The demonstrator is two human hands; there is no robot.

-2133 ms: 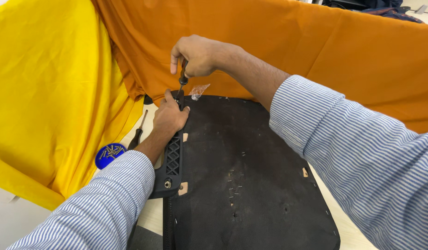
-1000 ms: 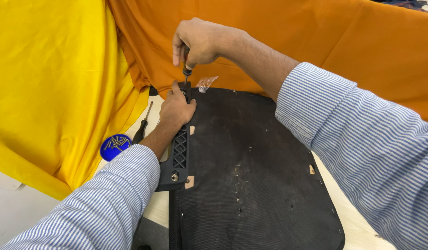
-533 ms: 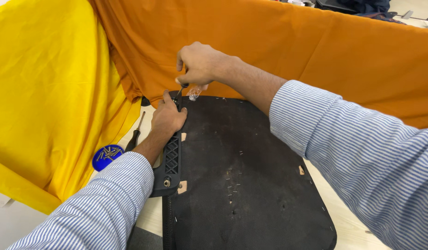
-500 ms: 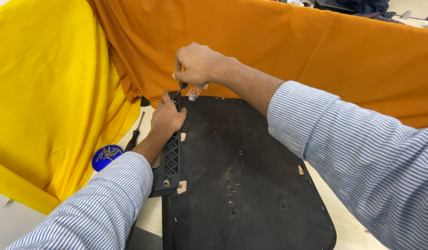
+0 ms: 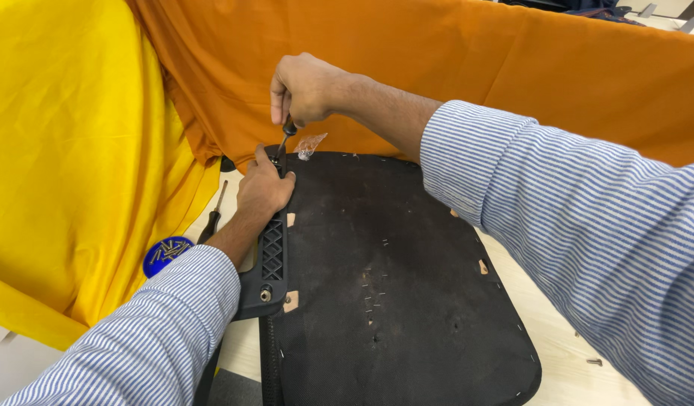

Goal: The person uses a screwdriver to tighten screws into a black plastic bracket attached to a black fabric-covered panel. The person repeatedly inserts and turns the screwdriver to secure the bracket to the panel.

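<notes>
Yellow cloth (image 5: 69,173) hangs at far left of the black panel (image 5: 392,286); orange cloth (image 5: 467,83) is draped behind the panel's far edge. A blue lid (image 5: 166,256) holding small screws lies on the surface (image 5: 557,353) left of the panel, with a spare screwdriver (image 5: 211,222) just beyond it. A black bracket (image 5: 268,263) runs along the panel's left edge, one bolt visible at its near end. The left hand (image 5: 263,192) rests flat on the bracket's far end, pressing it to the panel, fingers not closed around anything. The right hand (image 5: 305,89) is clenched around the handle of a screwdriver (image 5: 284,139), held upright with its tip on the bracket just beyond the left hand's fingertips. A small clear bag (image 5: 311,144) lies at the panel's far edge, right of the screwdriver. A loose screw (image 5: 595,362) lies on the surface right of the panel.
</notes>
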